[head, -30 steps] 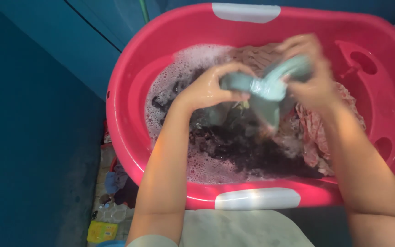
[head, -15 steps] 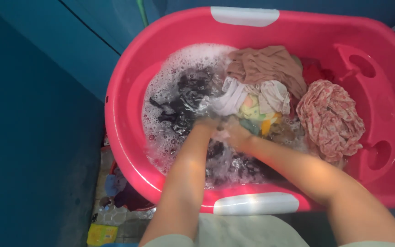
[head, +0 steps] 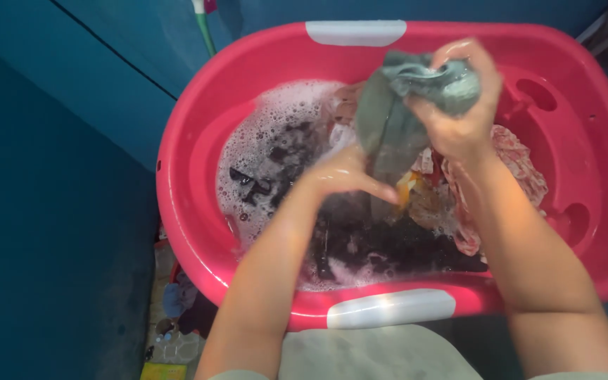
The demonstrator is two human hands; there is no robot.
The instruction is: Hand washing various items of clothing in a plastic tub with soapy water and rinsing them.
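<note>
Pink plastic oval washtub (head: 198, 232) holds sudsy water (head: 269, 134) and dark soaking laundry (head: 388, 246). The left hand (head: 343, 176) pinches the hanging lower end of a wet grey-green cloth garment (head: 388, 127); the right hand (head: 459, 112) clamps its bunched top above the tub. A pink patterned cloth (head: 522, 169) lies at right.

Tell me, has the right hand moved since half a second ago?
Yes. The right hand has come up out of the suds, away from the tub's near white handle towards the far white handle, and now grips a grey-green cloth.
</note>
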